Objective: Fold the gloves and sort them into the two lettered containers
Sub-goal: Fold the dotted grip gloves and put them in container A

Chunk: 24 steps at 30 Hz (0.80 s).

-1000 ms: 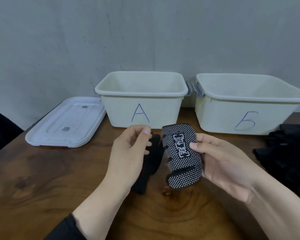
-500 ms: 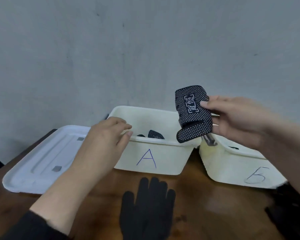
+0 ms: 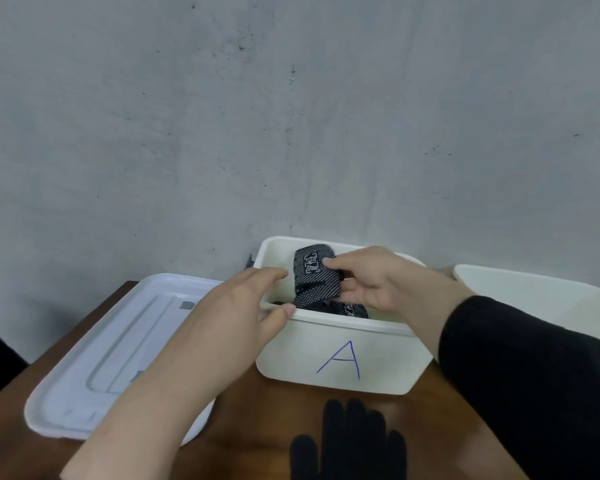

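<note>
Cream plastic container [image 3: 340, 355], marked on its front wall with a hand-drawn blue letter "A", stands on the brown wooden desk [image 3: 253, 410] against a grey wall. A second cream container [image 3: 534, 299] sits just beside it to the right; its letter is hidden behind the right sleeve [image 3: 534, 382].

The right hand [image 3: 371, 282] reaches into container A and pinches a folded black glove [image 3: 314, 275] with white dots, thumb on top and fingers curled beneath. A white boxed print shows on the glove, but its characters are too small to read. The glove sits inside the container, below rim level, above another dotted glove [image 3: 352, 310] lying lower in the same container, which also bears white print that cannot be read.

The left hand [image 3: 239, 313] rests on the near-left corner of container A, fingers extended over the rim and thumb against the outer wall, holding nothing else.

An unfolded plain black glove [image 3: 354, 441] lies flat on the desk in front of container A, fingers pointing toward it. A white lid [image 3: 101, 358] lies on the desk to the left, partly under the left forearm.
</note>
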Each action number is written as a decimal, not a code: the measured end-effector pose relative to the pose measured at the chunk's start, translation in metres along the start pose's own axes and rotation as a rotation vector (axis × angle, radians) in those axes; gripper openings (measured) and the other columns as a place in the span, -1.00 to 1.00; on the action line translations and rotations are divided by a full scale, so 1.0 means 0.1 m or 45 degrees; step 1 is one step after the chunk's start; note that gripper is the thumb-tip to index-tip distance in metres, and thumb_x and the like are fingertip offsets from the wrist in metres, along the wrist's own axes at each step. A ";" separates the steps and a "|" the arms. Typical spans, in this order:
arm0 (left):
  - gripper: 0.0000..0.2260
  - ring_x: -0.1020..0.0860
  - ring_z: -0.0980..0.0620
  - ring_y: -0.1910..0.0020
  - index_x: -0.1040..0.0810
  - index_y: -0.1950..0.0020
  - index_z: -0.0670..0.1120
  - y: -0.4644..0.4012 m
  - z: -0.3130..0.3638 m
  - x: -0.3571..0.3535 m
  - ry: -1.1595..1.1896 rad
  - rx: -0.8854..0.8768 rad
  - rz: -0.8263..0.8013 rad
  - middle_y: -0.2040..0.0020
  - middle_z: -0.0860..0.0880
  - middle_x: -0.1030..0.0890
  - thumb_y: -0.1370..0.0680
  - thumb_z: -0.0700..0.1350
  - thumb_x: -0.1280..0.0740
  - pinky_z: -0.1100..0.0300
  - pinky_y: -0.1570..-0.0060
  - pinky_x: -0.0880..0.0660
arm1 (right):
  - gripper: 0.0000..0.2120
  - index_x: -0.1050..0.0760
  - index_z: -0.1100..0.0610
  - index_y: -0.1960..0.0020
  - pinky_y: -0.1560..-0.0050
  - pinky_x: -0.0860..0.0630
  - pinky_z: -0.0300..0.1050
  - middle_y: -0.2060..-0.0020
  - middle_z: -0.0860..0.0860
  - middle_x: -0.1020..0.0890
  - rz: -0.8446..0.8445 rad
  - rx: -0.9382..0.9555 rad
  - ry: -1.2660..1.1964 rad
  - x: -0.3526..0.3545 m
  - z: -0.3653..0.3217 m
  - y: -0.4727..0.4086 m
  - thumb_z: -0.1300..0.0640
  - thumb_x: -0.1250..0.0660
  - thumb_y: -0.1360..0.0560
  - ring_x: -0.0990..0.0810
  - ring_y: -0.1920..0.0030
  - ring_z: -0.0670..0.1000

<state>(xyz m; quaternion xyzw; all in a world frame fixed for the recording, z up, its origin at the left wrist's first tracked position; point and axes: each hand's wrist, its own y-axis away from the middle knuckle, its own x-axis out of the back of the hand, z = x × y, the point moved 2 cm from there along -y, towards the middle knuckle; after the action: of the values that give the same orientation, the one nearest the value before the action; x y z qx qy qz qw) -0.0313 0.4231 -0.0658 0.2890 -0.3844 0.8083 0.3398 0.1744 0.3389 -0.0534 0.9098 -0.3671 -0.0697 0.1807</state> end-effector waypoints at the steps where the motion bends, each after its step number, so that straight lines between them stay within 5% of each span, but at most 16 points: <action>1: -0.60 -0.42 0.23 -0.27 -0.39 -0.43 0.19 0.00 -0.01 0.01 0.007 -0.001 -0.002 -0.35 0.26 -0.45 -0.58 0.11 -0.31 0.34 -0.13 -0.31 | -0.78 -0.48 0.31 -0.22 -0.12 -0.64 0.19 -0.11 0.22 -0.63 -0.035 -0.053 0.147 -0.05 0.04 -0.06 0.21 -0.32 -0.63 -0.65 -0.15 0.22; 3: -0.60 -0.42 0.22 -0.28 -0.39 -0.43 0.18 -0.01 -0.02 0.02 0.001 -0.001 -0.009 -0.35 0.25 -0.45 -0.59 0.10 -0.31 0.36 -0.12 -0.30 | -0.63 -0.42 0.29 -0.35 -0.28 -0.54 0.19 -0.20 0.22 -0.56 -0.043 -0.134 0.479 -0.11 0.10 -0.14 0.10 -0.34 -0.63 -0.59 -0.29 0.21; 5: -0.58 -0.42 0.21 -0.30 -0.38 -0.45 0.17 -0.02 -0.03 0.01 -0.017 -0.010 -0.014 -0.37 0.24 -0.45 -0.59 0.09 -0.31 0.36 -0.13 -0.29 | -0.57 -0.37 0.31 -0.40 -0.21 -0.59 0.13 -0.21 0.20 -0.54 -0.007 -0.131 0.617 -0.10 0.11 -0.19 0.10 -0.32 -0.64 -0.59 -0.28 0.18; 10: -0.59 -0.44 0.18 -0.29 -0.37 -0.45 0.16 -0.01 -0.01 0.01 -0.034 -0.011 -0.017 -0.37 0.22 -0.44 -0.60 0.08 -0.29 0.28 -0.18 -0.36 | -0.71 -0.52 0.25 -0.27 -0.11 -0.59 0.00 -0.14 0.16 -0.62 0.139 0.093 0.756 -0.03 0.04 -0.11 0.09 -0.32 -0.64 -0.61 -0.07 0.06; 13: -0.61 -0.45 0.14 -0.28 -0.38 -0.46 0.14 0.01 0.03 -0.01 -0.077 -0.029 0.006 -0.37 0.19 -0.45 -0.62 0.05 -0.26 0.24 -0.19 -0.38 | -0.79 -0.60 0.22 -0.13 -0.07 -0.56 -0.03 -0.18 0.22 -0.65 0.241 0.357 0.697 0.02 -0.07 0.04 0.09 -0.34 -0.62 -0.62 -0.01 0.05; 16: -0.64 -0.44 0.12 -0.28 -0.44 -0.43 0.08 0.03 0.17 -0.06 -0.093 -0.096 0.080 -0.35 0.15 -0.49 -0.62 0.00 -0.27 0.30 -0.22 -0.31 | -0.88 -0.62 0.04 0.00 -0.26 -0.57 0.07 -0.06 0.05 -0.70 0.323 0.603 0.569 0.10 -0.15 0.34 0.05 -0.33 -0.60 -0.69 -0.08 0.01; 21: -0.77 -0.48 0.20 -0.10 -0.58 -0.24 0.04 0.22 0.63 -0.16 0.053 -0.249 0.271 -0.18 0.18 -0.55 -0.62 -0.01 -0.26 0.31 -0.06 -0.36 | -0.89 -0.62 -0.07 0.00 -0.16 -0.60 0.09 0.07 -0.06 -0.72 0.489 0.928 0.481 0.29 0.11 1.16 0.02 -0.31 -0.62 -0.68 0.00 -0.02; 24: -0.75 -0.48 0.20 -0.11 -0.59 -0.18 0.04 0.42 0.94 -0.41 0.159 -0.286 0.211 -0.12 0.19 -0.55 -0.62 0.03 -0.18 0.28 -0.08 -0.40 | -0.88 -0.60 -0.10 -0.08 -0.09 -0.60 -0.11 0.06 -0.14 -0.70 0.530 0.941 0.495 0.52 0.60 1.68 0.02 -0.30 -0.63 -0.66 -0.01 -0.10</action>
<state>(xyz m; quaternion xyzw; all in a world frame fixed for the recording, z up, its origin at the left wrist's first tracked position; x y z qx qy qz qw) -0.0196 0.3123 -0.0633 0.1655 -0.4730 0.8018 0.3254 0.0882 0.1745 -0.0444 0.8164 -0.5012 0.2753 -0.0801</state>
